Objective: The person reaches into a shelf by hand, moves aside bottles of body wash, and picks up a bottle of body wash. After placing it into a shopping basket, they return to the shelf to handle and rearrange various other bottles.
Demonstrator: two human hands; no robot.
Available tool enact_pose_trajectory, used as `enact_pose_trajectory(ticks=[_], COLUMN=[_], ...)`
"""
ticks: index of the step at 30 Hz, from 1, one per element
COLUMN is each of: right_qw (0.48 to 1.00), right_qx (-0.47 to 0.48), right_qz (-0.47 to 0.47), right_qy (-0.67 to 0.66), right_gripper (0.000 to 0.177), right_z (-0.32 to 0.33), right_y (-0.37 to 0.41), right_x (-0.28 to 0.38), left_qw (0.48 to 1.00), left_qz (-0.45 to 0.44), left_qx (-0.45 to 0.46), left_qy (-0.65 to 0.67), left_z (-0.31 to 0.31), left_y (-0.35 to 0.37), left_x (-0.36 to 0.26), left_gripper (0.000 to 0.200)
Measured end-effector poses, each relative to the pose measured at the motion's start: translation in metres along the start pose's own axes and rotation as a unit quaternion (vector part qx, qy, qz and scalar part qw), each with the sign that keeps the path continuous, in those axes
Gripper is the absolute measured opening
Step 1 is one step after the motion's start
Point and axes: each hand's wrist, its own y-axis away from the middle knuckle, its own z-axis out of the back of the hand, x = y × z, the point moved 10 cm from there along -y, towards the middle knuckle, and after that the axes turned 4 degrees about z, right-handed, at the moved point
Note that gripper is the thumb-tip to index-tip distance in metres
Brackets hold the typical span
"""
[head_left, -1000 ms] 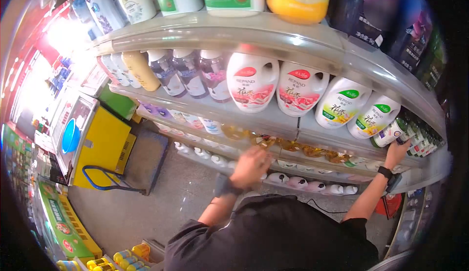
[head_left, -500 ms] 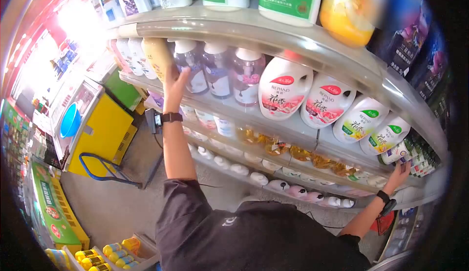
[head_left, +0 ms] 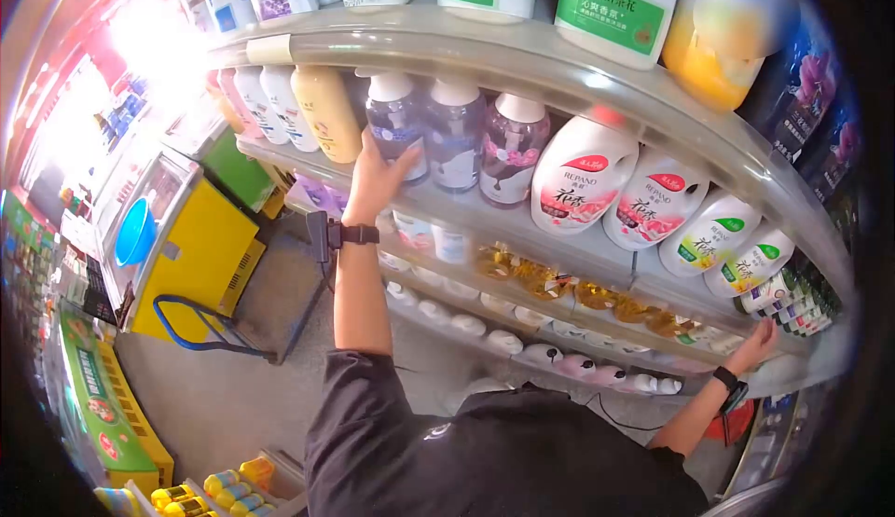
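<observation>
My left hand (head_left: 380,174) is at the front of the middle shelf, its fingers and thumb round the lower part of a clear purple pump bottle (head_left: 395,111) with a white top. The bottle stands upright in its row. Left of it is a cream-yellow bottle (head_left: 326,111); to its right are more purple pump bottles (head_left: 455,135). My right hand (head_left: 757,344) is low at the right end of the shelf, fingers stretched up by its front edge, nearest to small dark-and-white packs (head_left: 783,298). I see nothing held in it.
White REPAND bottles (head_left: 583,172) fill the shelf's right part. Overhead, the curved upper shelf edge (head_left: 447,46) carries large bottles. Lower shelves hold golden bottles (head_left: 545,282) and white-capped ones. At left stand a yellow freezer (head_left: 200,251) and a blue-framed cart (head_left: 200,330).
My left hand has moved right, from the cream-yellow bottle to the purple pump bottle. The yellow bottle now stands upright in the row. My right hand has shifted slightly down from the small packs.
</observation>
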Motion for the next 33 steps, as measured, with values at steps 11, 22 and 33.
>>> enact_pose_trajectory(ticks=[11, 22, 33], right_qw=[0.960, 0.983, 0.955], right_qx=[0.014, -0.119, -0.035], right_qz=[0.027, -0.116, -0.243], right_qy=[0.279, 0.074, 0.167], right_gripper=[0.033, 0.023, 0.031], right_z=[0.079, 0.300, 0.550], right_y=[0.034, 0.112, 0.283], right_x=[0.016, -0.060, -0.169], left_qw=[0.951, 0.891, 0.687], left_qz=[0.067, -0.160, -0.422], left_qx=[-0.296, 0.424, 0.579], left_qy=[0.063, 0.036, -0.124], left_z=[-0.022, -0.370, -0.429], left_y=[0.191, 0.452, 0.648], left_x=[0.037, -0.125, -0.165], left_gripper=[0.036, 0.011, 0.027])
